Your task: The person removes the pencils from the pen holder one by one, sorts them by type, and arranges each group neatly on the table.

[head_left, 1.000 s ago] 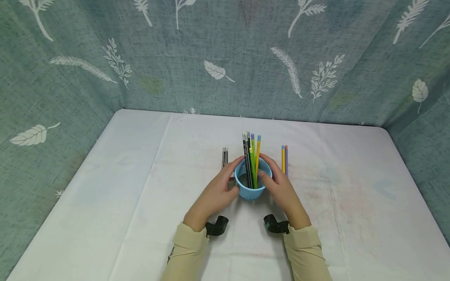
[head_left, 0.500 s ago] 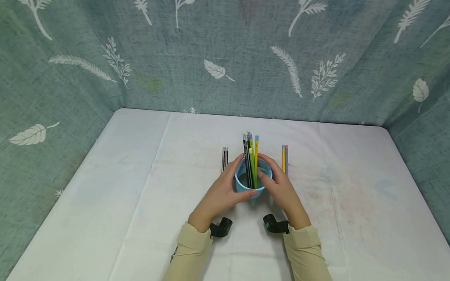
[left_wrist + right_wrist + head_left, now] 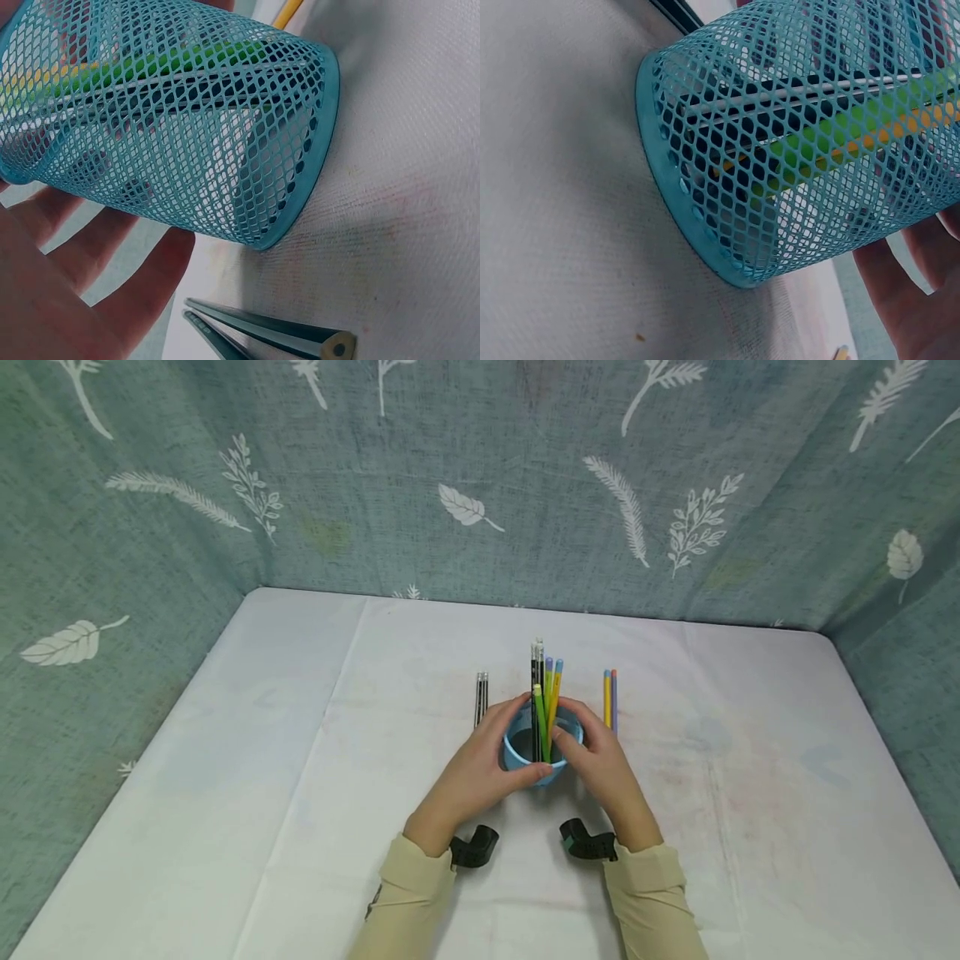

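Observation:
A light blue mesh pencil cup [image 3: 508,752] stands upright between both hands. My left hand [image 3: 480,772] grips its left side, thumb across the near rim. My right hand [image 3: 606,772] holds the right side, with its thumb over the rim near the pencils. Inside the cup are black pencils [image 3: 534,677], a bright green pencil [image 3: 540,710], a yellow pencil [image 3: 557,685] with a blue end and a lighter green one partly covered. Both wrist views show pencils through the mesh wall; the cup's base rim [image 3: 324,142] appears to rest on the cloth.
Several black pencils [image 3: 481,697] lie on the white cloth [image 3: 360,793] just left of the cup. A yellow pencil [image 3: 607,697] and a purple pencil [image 3: 614,697] lie side by side to its right. A patterned grey-green curtain [image 3: 525,527] hangs behind the table.
My left thumb has moved right, onto the near rim. The black pencils in the cup have shifted right and stand straighter; the yellow one leans right again. My right hand stays nearly in place.

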A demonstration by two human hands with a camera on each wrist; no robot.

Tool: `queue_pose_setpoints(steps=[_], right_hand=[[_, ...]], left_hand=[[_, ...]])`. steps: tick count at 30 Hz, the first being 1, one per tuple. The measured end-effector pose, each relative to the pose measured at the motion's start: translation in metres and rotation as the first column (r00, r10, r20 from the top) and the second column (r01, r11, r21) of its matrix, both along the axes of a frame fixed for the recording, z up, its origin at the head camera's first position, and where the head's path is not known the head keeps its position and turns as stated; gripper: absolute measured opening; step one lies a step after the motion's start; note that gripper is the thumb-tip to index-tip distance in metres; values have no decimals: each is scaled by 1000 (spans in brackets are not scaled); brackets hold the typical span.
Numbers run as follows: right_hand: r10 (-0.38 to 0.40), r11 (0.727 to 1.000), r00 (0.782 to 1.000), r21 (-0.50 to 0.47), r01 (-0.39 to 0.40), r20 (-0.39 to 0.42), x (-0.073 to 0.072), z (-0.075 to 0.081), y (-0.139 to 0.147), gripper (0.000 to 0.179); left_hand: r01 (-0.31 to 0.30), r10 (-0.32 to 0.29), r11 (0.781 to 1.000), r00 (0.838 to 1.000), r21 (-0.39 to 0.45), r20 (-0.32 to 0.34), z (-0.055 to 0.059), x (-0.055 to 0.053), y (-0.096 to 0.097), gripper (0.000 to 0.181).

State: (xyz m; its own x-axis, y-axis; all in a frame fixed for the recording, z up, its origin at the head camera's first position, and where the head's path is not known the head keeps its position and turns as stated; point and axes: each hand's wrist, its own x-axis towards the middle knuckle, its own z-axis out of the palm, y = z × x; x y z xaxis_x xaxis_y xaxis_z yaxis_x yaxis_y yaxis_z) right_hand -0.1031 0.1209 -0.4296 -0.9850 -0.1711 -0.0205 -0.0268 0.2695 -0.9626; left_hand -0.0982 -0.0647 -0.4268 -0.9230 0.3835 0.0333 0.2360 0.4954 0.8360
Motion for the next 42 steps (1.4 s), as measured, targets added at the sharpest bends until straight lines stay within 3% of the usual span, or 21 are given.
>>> queue_pose_setpoints(steps=[8,15,18,20,22,25,27,34,38,42], right_hand=[[-13,1000,996,-18,11,-94,-1,-1,0,22],[-33,998,995,41,37,-96,1,-3,-2,21],[-65,996,987,52,73,-144,2,-3,-4,18],[-102,991,978,63,116,-184,5,7,-7,17],[-149,984,961,65,168,-233,5,7,-8,16],[-223,967,934,55,248,-280,5,4,-8,15],[-260,958,916,40,285,-305,1,-6,-5,17],[-351,928,877,-1,371,-328,1,-3,-4,23],[-412,910,856,-96,403,-313,4,0,-2,22],[-431,902,836,-195,386,-339,7,5,0,20]], left_hand=[[5,-6,1000,1000,-12,-25,3,-2,1,79],[-6,6,999,1000,-35,-13,1,2,-1,71],[-12,11,999,1000,-38,-22,-1,2,-1,68],[-11,10,999,1000,-32,-26,-2,2,0,67],[-8,7,999,999,-32,-32,-2,2,2,66],[-7,5,999,999,-44,-40,-1,3,3,66],[-3,0,999,999,-51,-53,0,2,3,66],[7,-10,998,999,-55,-54,2,3,4,66],[6,-9,998,999,-60,-45,4,3,5,67],[-1,-2,997,999,-73,-41,4,3,4,68]])
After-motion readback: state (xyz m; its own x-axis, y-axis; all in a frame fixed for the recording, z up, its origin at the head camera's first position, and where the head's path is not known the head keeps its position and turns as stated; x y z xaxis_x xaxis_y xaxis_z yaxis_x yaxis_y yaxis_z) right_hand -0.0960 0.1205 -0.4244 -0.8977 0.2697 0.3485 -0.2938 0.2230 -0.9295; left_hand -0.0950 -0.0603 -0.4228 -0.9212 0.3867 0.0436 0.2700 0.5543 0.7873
